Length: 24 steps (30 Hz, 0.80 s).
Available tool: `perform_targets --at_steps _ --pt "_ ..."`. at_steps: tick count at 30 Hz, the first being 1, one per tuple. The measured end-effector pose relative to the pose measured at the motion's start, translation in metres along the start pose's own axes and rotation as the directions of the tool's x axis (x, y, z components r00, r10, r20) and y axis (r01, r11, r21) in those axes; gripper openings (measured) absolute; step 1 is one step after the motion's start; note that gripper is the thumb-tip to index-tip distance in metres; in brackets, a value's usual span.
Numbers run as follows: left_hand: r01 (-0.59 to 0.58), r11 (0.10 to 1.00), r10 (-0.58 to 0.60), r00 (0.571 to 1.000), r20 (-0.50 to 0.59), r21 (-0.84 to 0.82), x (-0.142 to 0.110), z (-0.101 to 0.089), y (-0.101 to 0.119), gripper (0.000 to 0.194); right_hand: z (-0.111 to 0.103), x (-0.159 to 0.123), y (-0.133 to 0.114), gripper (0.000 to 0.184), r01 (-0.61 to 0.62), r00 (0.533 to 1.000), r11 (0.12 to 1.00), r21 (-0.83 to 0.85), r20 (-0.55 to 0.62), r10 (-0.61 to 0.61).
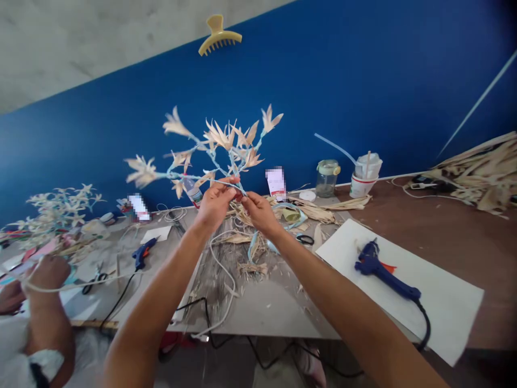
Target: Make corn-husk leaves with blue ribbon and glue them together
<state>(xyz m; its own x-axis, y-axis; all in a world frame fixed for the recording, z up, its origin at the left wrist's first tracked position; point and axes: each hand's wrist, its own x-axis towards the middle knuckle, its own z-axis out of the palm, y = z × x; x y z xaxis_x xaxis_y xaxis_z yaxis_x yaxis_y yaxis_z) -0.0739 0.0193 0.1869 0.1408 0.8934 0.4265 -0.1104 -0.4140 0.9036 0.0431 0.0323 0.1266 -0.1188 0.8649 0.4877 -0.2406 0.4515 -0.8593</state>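
Above the table I hold up a branching spray of pale straw-coloured flowers (220, 134) with light blue wrapped stems. My left hand (218, 199) is closed around the place where the stems meet. Close beside it, the fingers of my right hand (258, 210) pinch the lower end of the same stems. The blossoms spread out above and to the left of both hands. Under my hands lie dried husk strips (319, 210) and a curl of light blue tape (297, 218). The exact grip of the fingertips is partly hidden.
A blue glue gun (383, 269) lies on white board (436, 291) at right; another glue gun (143, 253) is at left. Scissors (95, 277) lie near a co-worker's hand (50, 269). A jar (327, 180) and white cup (361, 183) stand behind. Cords (230, 280) cross the table.
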Motion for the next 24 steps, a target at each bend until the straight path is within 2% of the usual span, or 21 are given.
perform_targets --at_steps 2,4,8,11,14,17,20,22,24 --pt "-0.009 0.998 0.004 0.997 -0.080 -0.067 -0.007 0.001 -0.006 0.020 -0.002 0.003 -0.001 0.027 0.017 1.000 0.999 -0.046 -0.022 -0.018" --pt "0.056 0.996 -0.063 0.993 -0.101 -0.062 -0.010 0.000 -0.010 0.020 -0.004 0.003 0.000 0.026 0.014 1.000 0.997 -0.075 -0.011 -0.015" --pt "0.167 0.983 -0.165 0.986 0.039 -0.069 -0.009 -0.009 -0.005 0.027 -0.007 -0.001 0.004 0.028 0.023 0.999 0.993 -0.116 0.049 -0.018" --pt "0.234 0.967 -0.216 0.963 0.160 -0.106 -0.006 -0.016 0.006 0.029 -0.007 -0.004 0.005 0.028 0.039 0.993 0.992 -0.118 0.120 -0.025" --pt "0.273 0.952 -0.237 0.942 0.237 -0.136 -0.005 -0.022 0.011 0.032 -0.006 -0.006 0.004 0.029 -0.042 0.983 0.999 -0.022 0.175 0.045" --pt "0.292 0.946 -0.251 0.936 0.248 -0.142 -0.004 -0.027 0.009 0.030 -0.003 -0.008 0.003 0.033 -0.157 0.957 0.986 0.054 0.255 0.138" --pt "0.278 0.953 -0.247 0.943 0.221 -0.122 0.000 -0.033 0.006 0.023 0.002 -0.008 0.002 0.035 -0.203 0.930 0.977 0.063 0.325 0.173" --pt "0.258 0.964 -0.239 0.948 0.210 -0.068 0.003 -0.035 0.006 0.020 0.004 -0.007 0.002 0.033 -0.179 0.934 0.984 0.025 0.318 0.162" --pt "0.240 0.970 -0.244 0.951 0.192 0.043 0.007 -0.037 0.005 0.018 0.007 -0.005 0.002 0.026 -0.100 0.953 0.990 -0.103 0.278 0.125"
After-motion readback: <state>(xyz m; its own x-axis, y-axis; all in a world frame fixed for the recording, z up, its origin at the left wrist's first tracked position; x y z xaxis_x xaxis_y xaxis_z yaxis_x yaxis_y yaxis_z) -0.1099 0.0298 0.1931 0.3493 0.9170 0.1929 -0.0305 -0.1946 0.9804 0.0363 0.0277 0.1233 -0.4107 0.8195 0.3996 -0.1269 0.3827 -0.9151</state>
